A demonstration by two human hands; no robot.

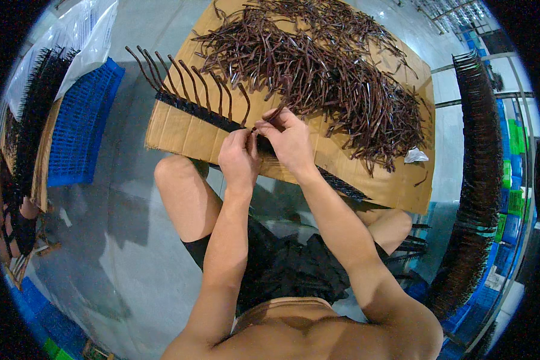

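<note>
A long black slotted bar (342,184) lies slantwise along the near edge of the cardboard, its middle covered by my hands. From its left part rise several dark brown curved strips (193,84), spaced in a row. My left hand (239,157) is closed at the bar's middle, its fingertips pressed to the bar just right of the last standing strip. Touching it on the right, my right hand (289,142) pinches one dark brown strip (276,113) near the bar. A large loose heap of similar brown strips (318,72) lies just beyond my hands.
The cardboard sheet (180,127) spans my knees. A small white scrap (416,156) sits at its right. A blue plastic crate (85,123) and black bristly bundles (42,108) stand at left. At right hangs a long dark fringed row (480,150) beside a metal rack.
</note>
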